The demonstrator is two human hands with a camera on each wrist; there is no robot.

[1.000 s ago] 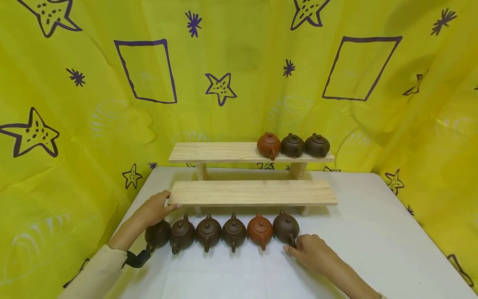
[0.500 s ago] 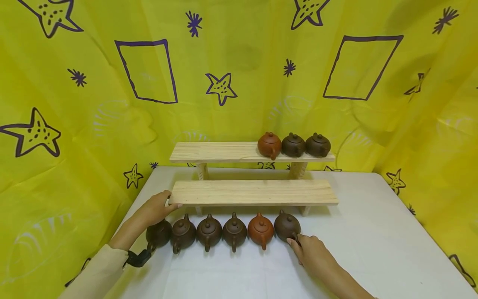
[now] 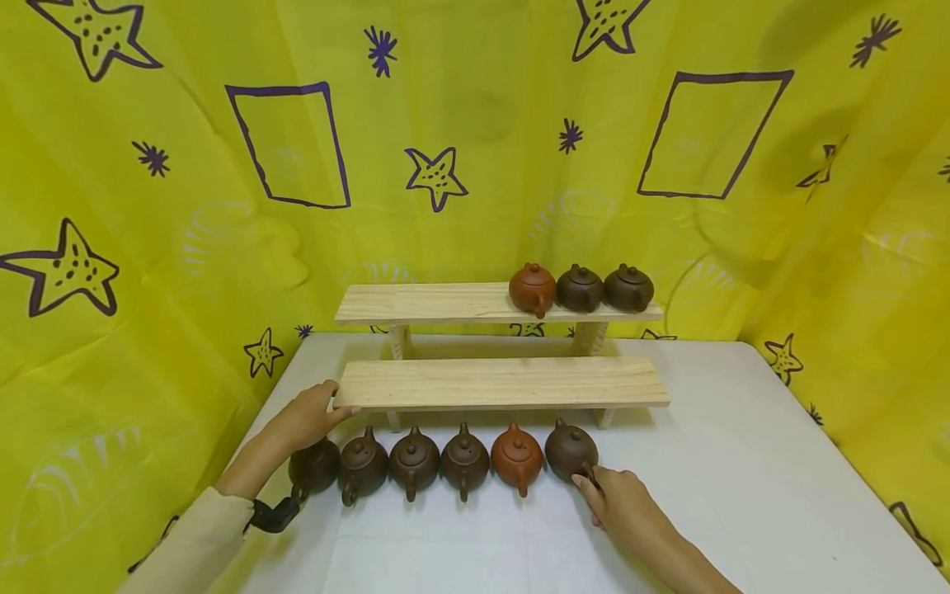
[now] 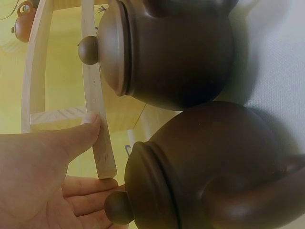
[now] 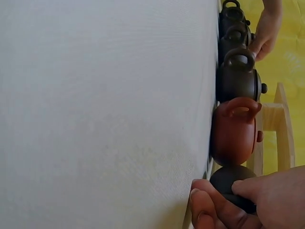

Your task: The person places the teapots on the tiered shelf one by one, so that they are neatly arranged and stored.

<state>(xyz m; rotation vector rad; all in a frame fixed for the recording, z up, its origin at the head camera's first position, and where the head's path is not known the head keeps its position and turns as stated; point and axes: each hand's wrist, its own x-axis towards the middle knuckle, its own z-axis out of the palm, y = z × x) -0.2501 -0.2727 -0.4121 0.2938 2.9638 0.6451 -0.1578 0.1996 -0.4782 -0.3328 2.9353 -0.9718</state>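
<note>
My left hand (image 3: pixel 308 417) grips the left end of the lower wooden shelf (image 3: pixel 505 384); in the left wrist view its thumb (image 4: pixel 88 129) presses the board's edge. At the right end of the front row, my right hand (image 3: pixel 627 503) pinches the handle of a dark brown teapot (image 3: pixel 571 451), which appears to stand on the table. Beside that pot is a reddish-brown teapot (image 3: pixel 517 458). Farther left stand several dark teapots (image 3: pixel 415 462), the leftmost (image 3: pixel 315 466) partly covered by my left forearm. In the right wrist view, fingers hide much of the held teapot (image 5: pixel 228 179).
The upper wooden shelf (image 3: pixel 430 303) carries a reddish teapot (image 3: pixel 532 290) and two dark teapots (image 3: pixel 580 289) at its right side. A white table (image 3: pixel 742 478) lies underneath. Yellow patterned curtain (image 3: pixel 475 99) encloses the back and sides.
My right hand has shifted its hold on the teapot's handle, with the thumb moving right. The pot has turned slightly, its handle now farther right. The left hand has stayed in place.
</note>
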